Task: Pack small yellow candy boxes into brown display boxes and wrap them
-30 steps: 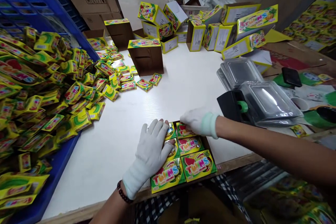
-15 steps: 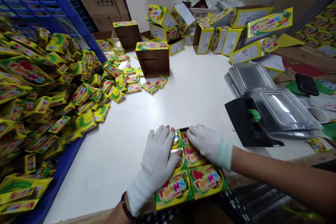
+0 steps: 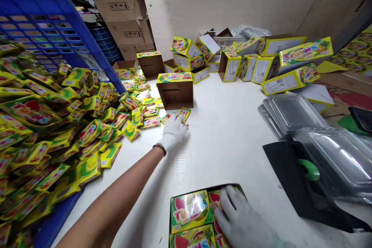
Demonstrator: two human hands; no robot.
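My left hand, in a white glove with bare fingertips, stretches across the white table. Its fingers are apart, at a small candy pack and partly over a second pack. Just beyond them an opened carton with a brown inside stands on the table. At the bottom edge, my gloved right hand lies with fingers spread on yellow-green TWINS packs. These sit in rows inside a dark-edged box, whose near part is cut off by the frame.
A blue crate heaped with small packs takes up the left side. Several empty yellow cartons are piled at the back. On the right are clear plastic lids and a black tape dispenser with green tape.
My left hand has left the packs in the box and reached forward to the small packs by the carton. My right hand remains on the box. The view has tilted upward.
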